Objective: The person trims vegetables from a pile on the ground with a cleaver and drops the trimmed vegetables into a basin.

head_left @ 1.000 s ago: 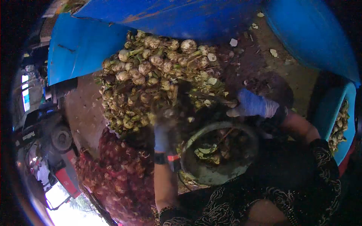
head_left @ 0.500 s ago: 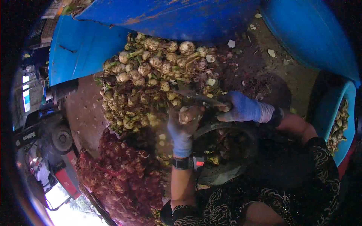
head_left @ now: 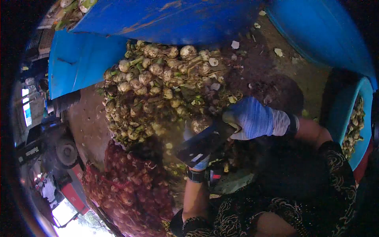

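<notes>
My right hand (head_left: 253, 117), in a blue and white glove, is closed round the handle of a knife with a broad dark blade (head_left: 203, 143). That blade slants down to the left, across my left hand (head_left: 202, 162). Gloved too, with a black watch at the wrist, my left hand is partly hidden behind the blade and grips a pale, dirty bulb (head_left: 200, 125) that shows just above the blade. Beyond both hands lies a big heap of similar bulbs (head_left: 156, 69) with roots and green stem stubs. Below the blade, a bucket (head_left: 237, 181) is mostly in shadow.
Red net sacks full of bulbs (head_left: 126, 193) stand at the lower left. Blue barrels (head_left: 173, 19) lie behind the heap and at the upper right. A light blue tub (head_left: 366, 118) at the right edge holds more produce. White scraps (head_left: 278, 52) dot the dirty floor.
My left hand has come from the heap with a bulb and moved right, towards the knife. The knife blade has swung down from behind the bulb to in front of my left hand.
</notes>
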`<act>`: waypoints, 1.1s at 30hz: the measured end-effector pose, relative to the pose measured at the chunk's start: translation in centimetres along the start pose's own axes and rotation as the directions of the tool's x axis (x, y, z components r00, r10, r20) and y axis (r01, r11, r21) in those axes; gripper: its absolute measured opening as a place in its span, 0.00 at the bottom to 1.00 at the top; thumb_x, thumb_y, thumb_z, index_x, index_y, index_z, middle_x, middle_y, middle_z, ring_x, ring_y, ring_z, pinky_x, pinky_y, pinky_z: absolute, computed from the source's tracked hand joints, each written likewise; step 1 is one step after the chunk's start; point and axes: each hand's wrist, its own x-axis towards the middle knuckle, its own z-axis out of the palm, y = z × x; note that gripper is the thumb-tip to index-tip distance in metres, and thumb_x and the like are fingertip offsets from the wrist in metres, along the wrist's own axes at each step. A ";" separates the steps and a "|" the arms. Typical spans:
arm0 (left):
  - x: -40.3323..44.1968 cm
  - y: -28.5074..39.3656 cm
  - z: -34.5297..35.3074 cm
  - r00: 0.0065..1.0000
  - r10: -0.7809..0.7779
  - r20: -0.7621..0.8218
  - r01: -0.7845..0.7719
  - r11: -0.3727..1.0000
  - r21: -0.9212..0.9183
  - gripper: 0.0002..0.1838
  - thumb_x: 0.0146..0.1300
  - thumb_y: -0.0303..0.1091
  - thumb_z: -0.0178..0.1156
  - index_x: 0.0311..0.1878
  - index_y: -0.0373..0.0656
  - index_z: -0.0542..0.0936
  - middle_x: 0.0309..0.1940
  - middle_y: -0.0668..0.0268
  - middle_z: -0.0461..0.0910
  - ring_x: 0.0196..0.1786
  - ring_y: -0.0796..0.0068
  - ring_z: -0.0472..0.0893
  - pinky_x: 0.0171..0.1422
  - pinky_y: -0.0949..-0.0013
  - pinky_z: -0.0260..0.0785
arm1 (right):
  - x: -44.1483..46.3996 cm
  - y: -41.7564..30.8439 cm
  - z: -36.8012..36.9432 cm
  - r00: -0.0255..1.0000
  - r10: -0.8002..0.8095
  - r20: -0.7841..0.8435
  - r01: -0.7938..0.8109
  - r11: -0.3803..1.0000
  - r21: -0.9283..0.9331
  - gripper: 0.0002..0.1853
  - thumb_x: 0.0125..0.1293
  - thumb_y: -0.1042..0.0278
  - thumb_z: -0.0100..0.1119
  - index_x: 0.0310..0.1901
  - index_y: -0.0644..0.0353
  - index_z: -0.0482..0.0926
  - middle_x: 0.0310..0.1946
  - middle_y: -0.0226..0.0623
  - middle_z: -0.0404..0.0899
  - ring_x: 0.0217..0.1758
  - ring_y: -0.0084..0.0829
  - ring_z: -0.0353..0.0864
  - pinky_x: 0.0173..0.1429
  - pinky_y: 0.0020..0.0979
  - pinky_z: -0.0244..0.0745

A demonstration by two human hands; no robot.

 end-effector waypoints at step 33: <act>3.1 3.0 7.7 0.996 0.075 0.047 -0.025 0.752 -0.659 0.31 0.54 0.51 0.55 0.57 0.41 0.68 0.54 0.58 0.72 0.53 0.61 0.73 0.58 0.55 0.65 | -0.6 2.4 1.4 0.905 0.379 0.192 -0.279 0.188 0.942 0.37 0.49 0.75 0.63 0.63 0.57 0.60 0.54 0.33 0.69 0.55 0.21 0.67 0.54 0.28 0.68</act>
